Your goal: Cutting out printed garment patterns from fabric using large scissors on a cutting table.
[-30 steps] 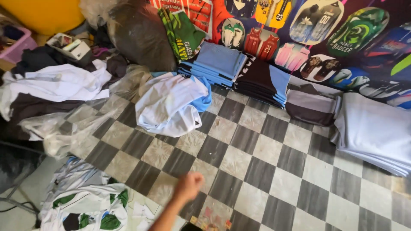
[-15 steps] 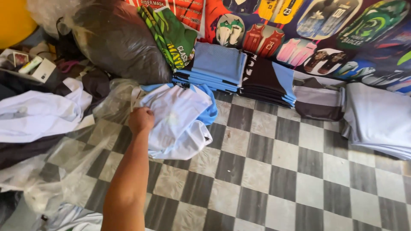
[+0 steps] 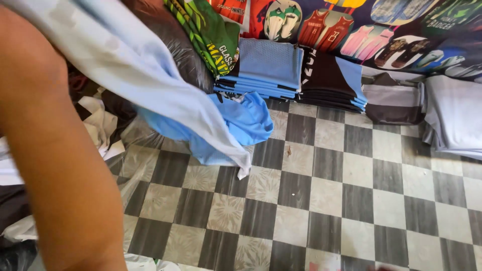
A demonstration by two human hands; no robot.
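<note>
Checkered floor tiles (image 3: 331, 200) could snag the trailing white-and-blue fabric garment (image 3: 165, 95) lifted overhead; hands' grip cannot be told.

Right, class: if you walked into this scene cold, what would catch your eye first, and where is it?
First, a bare forearm fills the left side, very close to the camera; no hand is in view. Next, a white and light blue garment hangs from the upper left, its lower edge trailing to the checkered floor. Behind it, folded stacks of blue shirts and dark shirts sit against a colourful poster of jerseys.
</note>
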